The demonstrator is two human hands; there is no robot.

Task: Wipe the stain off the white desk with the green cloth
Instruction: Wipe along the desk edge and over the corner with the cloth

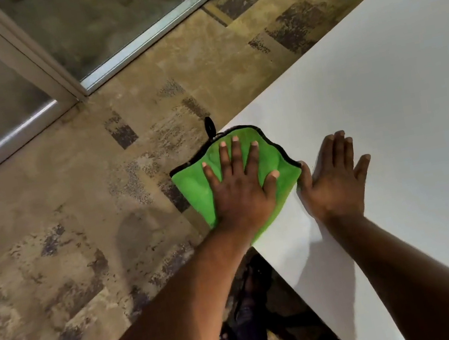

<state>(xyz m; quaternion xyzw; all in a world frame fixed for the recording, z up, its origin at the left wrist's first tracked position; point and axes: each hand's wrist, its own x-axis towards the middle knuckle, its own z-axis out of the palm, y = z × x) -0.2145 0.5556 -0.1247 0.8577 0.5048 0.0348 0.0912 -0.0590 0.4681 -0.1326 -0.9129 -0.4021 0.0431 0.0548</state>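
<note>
The green cloth [195, 188], edged in black with a small black loop, lies over the near-left corner of the white desk [382, 88] and hangs partly past the edge. My left hand [240, 188] presses flat on the cloth with fingers spread. My right hand [331, 178] rests flat on the bare desk just right of the cloth, its thumb touching the cloth's edge. No stain shows on the visible desk surface.
Mottled tan and dark carpet [79, 240] fills the floor left of the desk. A glass partition with metal frames [135, 44] runs along the far side. My foot in a dark shoe [253, 290] stands below the desk corner.
</note>
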